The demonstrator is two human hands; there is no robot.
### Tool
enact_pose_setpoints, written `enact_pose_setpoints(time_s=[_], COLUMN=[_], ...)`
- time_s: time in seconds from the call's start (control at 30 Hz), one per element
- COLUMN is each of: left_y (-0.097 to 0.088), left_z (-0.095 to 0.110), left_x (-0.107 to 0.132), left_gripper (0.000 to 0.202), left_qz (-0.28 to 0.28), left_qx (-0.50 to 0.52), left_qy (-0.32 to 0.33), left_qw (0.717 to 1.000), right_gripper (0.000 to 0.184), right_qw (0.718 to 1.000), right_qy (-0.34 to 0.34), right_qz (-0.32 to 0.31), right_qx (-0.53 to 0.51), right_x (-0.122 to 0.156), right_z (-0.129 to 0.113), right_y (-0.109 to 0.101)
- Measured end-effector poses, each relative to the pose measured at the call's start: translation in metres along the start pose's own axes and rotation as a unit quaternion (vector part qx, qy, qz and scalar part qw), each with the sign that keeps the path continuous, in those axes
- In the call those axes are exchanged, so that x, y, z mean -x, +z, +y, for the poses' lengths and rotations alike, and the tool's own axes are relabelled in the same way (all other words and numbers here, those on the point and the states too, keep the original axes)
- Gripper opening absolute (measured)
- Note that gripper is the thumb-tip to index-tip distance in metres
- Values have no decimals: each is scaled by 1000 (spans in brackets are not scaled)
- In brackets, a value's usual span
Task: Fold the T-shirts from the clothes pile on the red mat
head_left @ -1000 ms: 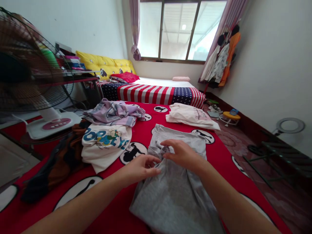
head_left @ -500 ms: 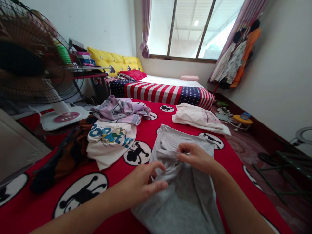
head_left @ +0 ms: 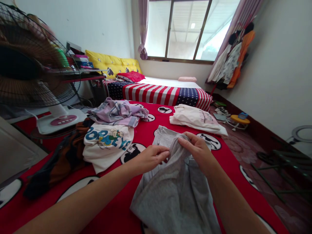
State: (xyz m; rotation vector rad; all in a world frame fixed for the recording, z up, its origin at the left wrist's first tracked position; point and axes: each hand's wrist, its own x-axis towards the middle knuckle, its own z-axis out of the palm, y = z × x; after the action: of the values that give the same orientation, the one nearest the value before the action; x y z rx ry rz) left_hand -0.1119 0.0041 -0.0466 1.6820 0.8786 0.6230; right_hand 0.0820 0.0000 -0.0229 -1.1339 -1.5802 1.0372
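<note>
A grey shirt [head_left: 173,195] lies lengthwise on the red bedspread [head_left: 109,214], which is printed with black monkeys in white circles. My right hand [head_left: 196,148] pinches a fold of it between thumb and fingers, lifting the cloth into a peak. Beside that peak, my left hand [head_left: 156,157] is closed with its fingertips together on the shirt's raised edge. Part of the shirt's far end lies flat beyond both hands. To the left is a white printed T-shirt [head_left: 104,156], and farther right lies a folded white shirt [head_left: 192,118].
Behind the T-shirt sits a crumpled purple plaid shirt [head_left: 114,112], with a dark and brown garment [head_left: 60,152] nearer left. A fan [head_left: 58,112] stands at the left. Beyond is a bed with a flag-patterned cover [head_left: 156,94]. A yellow stool [head_left: 240,120] stands right.
My right hand has taken up a fold of the grey shirt and raised it. My left hand has moved up and right to the cloth, its spread fingers now closed.
</note>
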Motion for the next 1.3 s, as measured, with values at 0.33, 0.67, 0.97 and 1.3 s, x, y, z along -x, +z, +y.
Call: enact_pose_setpoints(time_s=[0.33, 0.67, 0.97, 1.3], left_y=[20, 30, 23, 1], left_z=[-4, -2, 0, -14], left_x=[-11, -4, -2, 21], left_gripper=[64, 84, 44, 78], left_qz=[-42, 46, 58, -63], left_qx=[243, 141, 210, 169], left_qy=[-4, 62, 3, -47], left_qw=[969, 987, 976, 982], right_gripper=[63, 43, 66, 21], right_qw=[995, 938, 973, 997], right_qy=[-13, -71, -105, -11], right_qz=[-93, 43, -15, 7], right_qx=[-19, 336, 205, 71], right_x=[11, 19, 10, 6], right_z=[-19, -27, -18, -11], right_y=[-10, -3, -10, -23])
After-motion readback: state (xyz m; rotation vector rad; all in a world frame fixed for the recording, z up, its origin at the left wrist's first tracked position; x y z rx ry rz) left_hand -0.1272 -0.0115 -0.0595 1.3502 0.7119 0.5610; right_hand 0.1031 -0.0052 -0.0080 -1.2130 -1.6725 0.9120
